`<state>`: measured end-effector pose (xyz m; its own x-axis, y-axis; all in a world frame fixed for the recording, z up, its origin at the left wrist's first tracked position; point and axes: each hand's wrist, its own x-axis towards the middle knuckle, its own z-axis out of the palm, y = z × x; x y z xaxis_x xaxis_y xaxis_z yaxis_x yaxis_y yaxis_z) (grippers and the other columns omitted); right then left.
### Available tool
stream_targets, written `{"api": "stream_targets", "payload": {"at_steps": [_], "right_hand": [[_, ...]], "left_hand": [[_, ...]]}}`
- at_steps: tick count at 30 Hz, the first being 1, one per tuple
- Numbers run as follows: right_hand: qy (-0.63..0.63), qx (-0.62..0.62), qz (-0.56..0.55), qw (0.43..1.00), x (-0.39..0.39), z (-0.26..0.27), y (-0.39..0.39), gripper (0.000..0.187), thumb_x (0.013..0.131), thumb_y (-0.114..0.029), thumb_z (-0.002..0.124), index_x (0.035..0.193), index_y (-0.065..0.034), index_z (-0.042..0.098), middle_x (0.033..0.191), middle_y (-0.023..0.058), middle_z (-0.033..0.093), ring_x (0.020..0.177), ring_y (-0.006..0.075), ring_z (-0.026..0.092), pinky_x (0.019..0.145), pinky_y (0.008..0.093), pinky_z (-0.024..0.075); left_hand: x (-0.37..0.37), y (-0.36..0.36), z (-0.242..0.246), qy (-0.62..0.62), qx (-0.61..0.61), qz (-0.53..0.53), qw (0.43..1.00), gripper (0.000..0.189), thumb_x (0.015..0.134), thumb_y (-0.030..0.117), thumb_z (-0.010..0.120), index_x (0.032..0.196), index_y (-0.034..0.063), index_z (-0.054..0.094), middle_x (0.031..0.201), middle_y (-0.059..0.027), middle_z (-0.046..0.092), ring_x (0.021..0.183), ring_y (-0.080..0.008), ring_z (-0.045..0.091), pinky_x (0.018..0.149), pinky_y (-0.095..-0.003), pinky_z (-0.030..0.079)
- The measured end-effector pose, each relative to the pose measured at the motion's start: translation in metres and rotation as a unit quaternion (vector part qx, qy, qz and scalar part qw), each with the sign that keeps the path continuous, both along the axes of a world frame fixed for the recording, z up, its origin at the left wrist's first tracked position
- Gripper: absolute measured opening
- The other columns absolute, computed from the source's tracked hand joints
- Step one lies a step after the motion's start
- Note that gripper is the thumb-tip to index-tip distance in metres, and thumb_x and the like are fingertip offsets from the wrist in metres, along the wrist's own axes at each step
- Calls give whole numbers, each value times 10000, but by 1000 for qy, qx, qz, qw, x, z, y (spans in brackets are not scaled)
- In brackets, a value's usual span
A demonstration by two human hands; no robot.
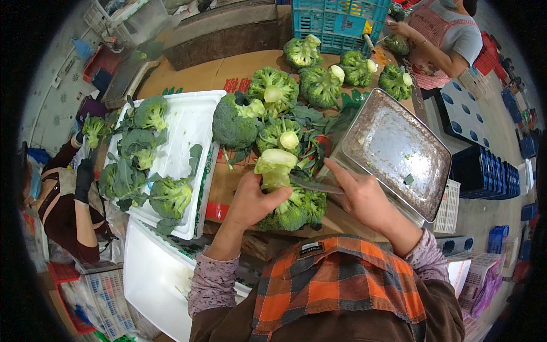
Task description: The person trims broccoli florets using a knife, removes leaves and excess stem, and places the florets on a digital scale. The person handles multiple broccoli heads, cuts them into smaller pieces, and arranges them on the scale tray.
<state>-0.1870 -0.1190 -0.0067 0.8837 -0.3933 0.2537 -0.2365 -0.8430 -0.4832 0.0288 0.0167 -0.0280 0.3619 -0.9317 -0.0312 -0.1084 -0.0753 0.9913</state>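
Note:
My left hand [255, 200] grips the thick stalk of a broccoli head [277, 169], whose pale cut end points up. The floret crown of that head hangs low, towards the cardboard-covered table. In my right hand [358, 191] is a knife [314, 184], its blade lying against the stalk and its handle hidden by my fingers. Just beyond my hands lie several broccoli heads [273, 87] with their stalk ends showing. Loose broccoli leaves [312, 156] are scattered between the heads and my right hand.
On the left, a white foam box [183, 128] carries leafy broccoli. A metal scale pan [391, 149] stands right. A teal crate [337, 25] is at the back. A gloved co-worker [85, 179] holds broccoli at left; another person [444, 47] works at back right.

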Motion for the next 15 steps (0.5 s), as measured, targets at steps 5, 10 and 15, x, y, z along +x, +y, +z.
{"api": "stream_targets", "payload": {"at_steps": [5, 10, 15], "right_hand": [[6, -109, 35, 993, 28, 9, -4, 736, 780, -34, 575, 1460, 61, 308, 773, 147, 631, 567, 312, 644, 494, 417, 526], [26, -98, 23, 995, 42, 12, -1, 826, 720, 0, 609, 1471, 79, 274, 741, 158, 628, 569, 322, 638, 512, 421, 525], [20, -92, 26, 995, 44, 7, 0, 877, 676, 26, 632, 1473, 85, 269, 723, 165, 625, 563, 325, 630, 520, 416, 520]], "left_hand": [[-2, -5, 24, -60, 4, -70, 996, 336, 788, 182, 698, 1071, 8, 647, 924, -62, 689, 833, -131, 623, 757, -317, 499], [1, -8, 32, -94, 22, -103, 990, 302, 777, 171, 682, 1028, 9, 638, 933, -96, 680, 846, -175, 630, 755, -356, 489], [3, -7, 30, -104, 38, -130, 985, 331, 767, 191, 679, 1044, 18, 631, 937, -121, 677, 843, -240, 637, 766, -370, 488]]}}
